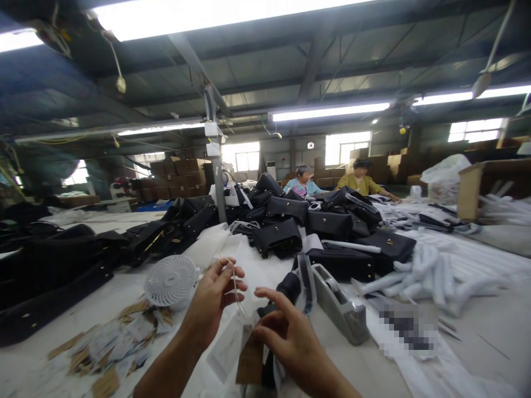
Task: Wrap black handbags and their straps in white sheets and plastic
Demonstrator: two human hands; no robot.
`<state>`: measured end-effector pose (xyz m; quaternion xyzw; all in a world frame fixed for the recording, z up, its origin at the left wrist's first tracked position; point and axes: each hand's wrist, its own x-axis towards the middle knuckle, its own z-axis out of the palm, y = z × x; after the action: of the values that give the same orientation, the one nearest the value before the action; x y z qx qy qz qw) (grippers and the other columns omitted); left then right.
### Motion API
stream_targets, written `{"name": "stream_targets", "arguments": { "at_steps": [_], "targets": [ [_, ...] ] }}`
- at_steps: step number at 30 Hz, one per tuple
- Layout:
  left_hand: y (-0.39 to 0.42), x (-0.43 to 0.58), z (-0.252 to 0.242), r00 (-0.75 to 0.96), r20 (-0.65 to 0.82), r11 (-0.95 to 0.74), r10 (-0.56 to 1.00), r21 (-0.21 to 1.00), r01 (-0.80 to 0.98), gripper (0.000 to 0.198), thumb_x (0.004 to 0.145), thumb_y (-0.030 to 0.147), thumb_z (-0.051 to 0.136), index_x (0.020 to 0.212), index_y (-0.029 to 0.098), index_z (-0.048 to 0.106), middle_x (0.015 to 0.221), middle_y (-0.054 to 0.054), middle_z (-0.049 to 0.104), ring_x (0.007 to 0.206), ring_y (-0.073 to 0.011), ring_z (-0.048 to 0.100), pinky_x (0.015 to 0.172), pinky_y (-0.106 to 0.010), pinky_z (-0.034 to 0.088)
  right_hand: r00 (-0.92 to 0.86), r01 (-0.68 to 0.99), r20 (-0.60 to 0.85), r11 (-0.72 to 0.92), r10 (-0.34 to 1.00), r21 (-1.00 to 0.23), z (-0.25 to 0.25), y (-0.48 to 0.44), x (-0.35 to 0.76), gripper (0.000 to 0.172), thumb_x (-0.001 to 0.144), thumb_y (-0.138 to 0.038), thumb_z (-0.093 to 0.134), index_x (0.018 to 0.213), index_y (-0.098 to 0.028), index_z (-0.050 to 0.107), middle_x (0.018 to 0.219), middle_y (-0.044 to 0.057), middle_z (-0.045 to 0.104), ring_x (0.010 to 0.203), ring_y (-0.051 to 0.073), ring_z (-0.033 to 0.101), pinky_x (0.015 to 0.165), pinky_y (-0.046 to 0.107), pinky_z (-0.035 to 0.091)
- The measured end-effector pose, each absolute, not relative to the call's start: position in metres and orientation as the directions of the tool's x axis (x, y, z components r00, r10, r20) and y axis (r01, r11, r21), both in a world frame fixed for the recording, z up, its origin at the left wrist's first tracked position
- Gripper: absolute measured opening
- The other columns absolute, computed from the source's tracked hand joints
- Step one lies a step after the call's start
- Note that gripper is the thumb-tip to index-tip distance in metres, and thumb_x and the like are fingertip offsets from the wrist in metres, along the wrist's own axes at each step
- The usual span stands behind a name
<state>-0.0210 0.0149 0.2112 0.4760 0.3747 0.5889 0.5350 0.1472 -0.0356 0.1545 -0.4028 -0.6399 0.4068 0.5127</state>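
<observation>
My left hand [215, 293] is raised at the centre, thumb and fingertips pinching a thin white string [235, 284]. The string runs down in a loop toward a brown card tag [250, 362] and a white tag or packet [224, 351]. At the tag's top my right hand [290, 331] has its thumb and curled fingers closed, with the index finger stretched out above; the exact grip is partly hidden. Dark material [290, 286] lies just beyond the right fingers. Beside it stands a grey tape dispenser [340, 304].
Left of my hands are a white fan [171, 280] and a pile of brown and white tags [120, 337]. Black handbags [329, 226] are heaped beyond, against a post [219, 188]. White padded rolls [431, 271] lie right. Two people [305, 179] sit across the table.
</observation>
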Motion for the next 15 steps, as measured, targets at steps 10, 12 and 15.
{"name": "stream_targets", "arguments": {
  "at_steps": [10, 12, 15],
  "targets": [
    [0.019, -0.014, 0.19, 0.019, 0.146, -0.135, 0.989, 0.948, -0.287, 0.034, 0.082, 0.045, 0.073, 0.1, 0.021, 0.057, 0.08, 0.004, 0.061, 0.057, -0.0072, 0.055, 0.047, -0.016, 0.041, -0.387, 0.075, 0.345, 0.402, 0.855, -0.913, 0.162, -0.045, 0.16, 0.075, 0.073, -0.002, 0.062, 0.14, -0.036, 0.055, 0.137, 0.004, 0.059, 0.077, 0.01, 0.066, 0.074, 0.023, 0.056],
    [0.019, -0.009, 0.187, 0.041, 0.124, -0.103, 0.991, 0.935, -0.338, 0.034, 0.082, 0.045, 0.073, 0.101, 0.021, 0.056, 0.079, 0.005, 0.059, 0.055, -0.0053, 0.052, 0.052, -0.016, 0.044, -0.424, -0.009, 0.251, 0.274, 0.87, -0.962, 0.167, -0.046, 0.158, 0.078, 0.071, -0.003, 0.065, 0.142, -0.034, 0.053, 0.108, 0.001, 0.07, 0.074, 0.011, 0.065, 0.069, 0.02, 0.053],
    [0.015, -0.004, 0.184, 0.081, 0.116, -0.075, 0.99, 0.916, -0.393, 0.032, 0.083, 0.043, 0.075, 0.1, 0.021, 0.058, 0.081, 0.004, 0.06, 0.06, -0.0052, 0.053, 0.059, -0.016, 0.047, -0.413, -0.102, 0.209, 0.183, 0.886, -0.978, 0.165, -0.043, 0.155, 0.081, 0.071, -0.006, 0.07, 0.145, -0.032, 0.049, 0.091, -0.002, 0.071, 0.071, 0.011, 0.065, 0.067, 0.021, 0.052]
  ]
}}
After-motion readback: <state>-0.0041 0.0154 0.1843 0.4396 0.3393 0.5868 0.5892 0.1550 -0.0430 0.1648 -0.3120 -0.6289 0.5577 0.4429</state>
